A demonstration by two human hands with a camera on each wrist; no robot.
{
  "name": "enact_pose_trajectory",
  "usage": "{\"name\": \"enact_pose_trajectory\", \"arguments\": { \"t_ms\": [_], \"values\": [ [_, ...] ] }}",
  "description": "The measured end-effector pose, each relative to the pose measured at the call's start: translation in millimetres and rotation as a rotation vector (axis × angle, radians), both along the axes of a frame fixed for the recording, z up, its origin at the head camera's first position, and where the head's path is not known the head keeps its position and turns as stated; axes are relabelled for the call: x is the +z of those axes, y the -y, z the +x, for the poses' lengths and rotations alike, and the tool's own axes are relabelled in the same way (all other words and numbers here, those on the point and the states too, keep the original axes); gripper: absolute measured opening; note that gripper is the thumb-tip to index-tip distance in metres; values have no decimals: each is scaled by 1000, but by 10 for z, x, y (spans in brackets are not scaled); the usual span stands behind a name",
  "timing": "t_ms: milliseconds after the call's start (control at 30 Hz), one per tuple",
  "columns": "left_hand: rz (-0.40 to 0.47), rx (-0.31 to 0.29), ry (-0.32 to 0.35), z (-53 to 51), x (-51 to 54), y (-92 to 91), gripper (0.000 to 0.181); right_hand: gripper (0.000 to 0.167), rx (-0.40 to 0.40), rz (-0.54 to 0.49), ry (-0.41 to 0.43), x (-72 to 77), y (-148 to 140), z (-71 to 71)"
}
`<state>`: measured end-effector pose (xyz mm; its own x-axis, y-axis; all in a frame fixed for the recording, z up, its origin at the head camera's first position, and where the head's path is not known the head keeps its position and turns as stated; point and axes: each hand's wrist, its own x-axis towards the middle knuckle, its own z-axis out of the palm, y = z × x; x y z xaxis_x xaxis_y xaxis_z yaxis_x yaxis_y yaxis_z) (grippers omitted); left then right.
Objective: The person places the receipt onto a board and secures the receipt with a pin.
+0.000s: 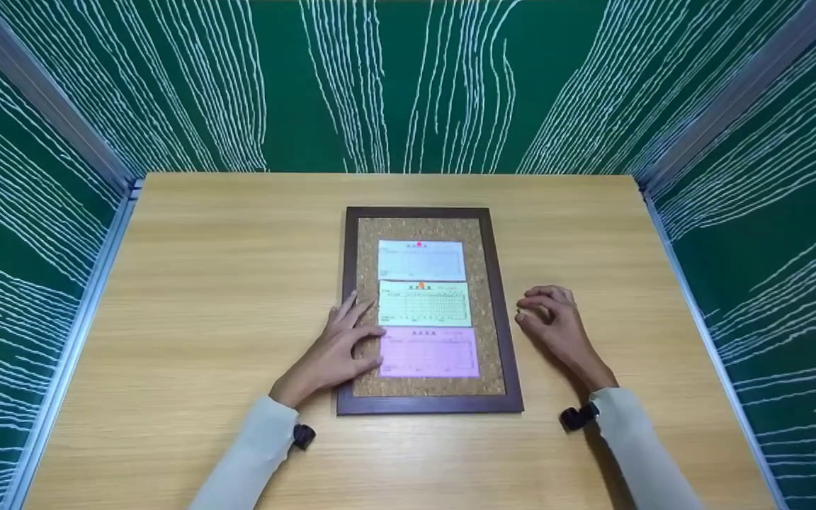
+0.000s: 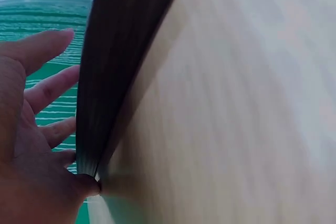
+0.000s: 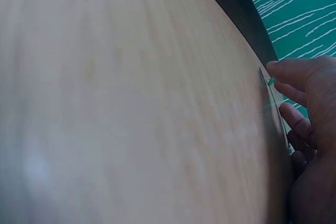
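A cork board [image 1: 418, 228] in a dark brown frame [image 1: 431, 404] lies flat on the table. Three printed slips run down it: a pale blue-white one [image 1: 421, 262] with a red push pin [image 1: 418, 244], a pale green one [image 1: 425, 306] with an orange push pin [image 1: 421, 285], and a pink-purple one [image 1: 428, 354] at the bottom. My left hand [image 1: 337, 350] spreads over the frame's left side, thumb and index fingertip touching the pink-purple slip's left edge. Right of the board, my right hand [image 1: 557, 326] pinches a small green push pin [image 3: 271, 81], largely hidden by its fingertips.
The light wooden table [image 1: 238, 255] extends around the board. Green walls [image 1: 394, 85] with white wavy lines enclose its back and sides, with grey metal edging [image 1: 705, 340] along them. A small black camera [image 1: 578, 417] is worn at the right wrist.
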<state>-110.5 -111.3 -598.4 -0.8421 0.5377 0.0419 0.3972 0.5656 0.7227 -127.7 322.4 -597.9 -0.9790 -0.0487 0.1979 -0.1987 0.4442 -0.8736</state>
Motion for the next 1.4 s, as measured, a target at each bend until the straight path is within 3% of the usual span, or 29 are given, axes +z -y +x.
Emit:
{"name": "enact_pose_trajectory", "arguments": {
  "t_ms": [133,367,600,1000,1400],
  "values": [
    [-48,6,5,51,3,-33,50,20,-6,25,-18,-23,6,-10],
    [-77,16,-20,102,-42,-53,55,19,-19,79,-24,-336,-147,-133],
    [-63,17,-19,126,-100,-51,61,19,9,82,-10,-360,-193,-134],
    [-83,25,-37,108,-88,-55,66,16,28,115,3,-338,-229,-149],
    [-90,10,-61,111,-122,-47,68,13,8,145,-46,-340,-186,-158]
  ]
}}
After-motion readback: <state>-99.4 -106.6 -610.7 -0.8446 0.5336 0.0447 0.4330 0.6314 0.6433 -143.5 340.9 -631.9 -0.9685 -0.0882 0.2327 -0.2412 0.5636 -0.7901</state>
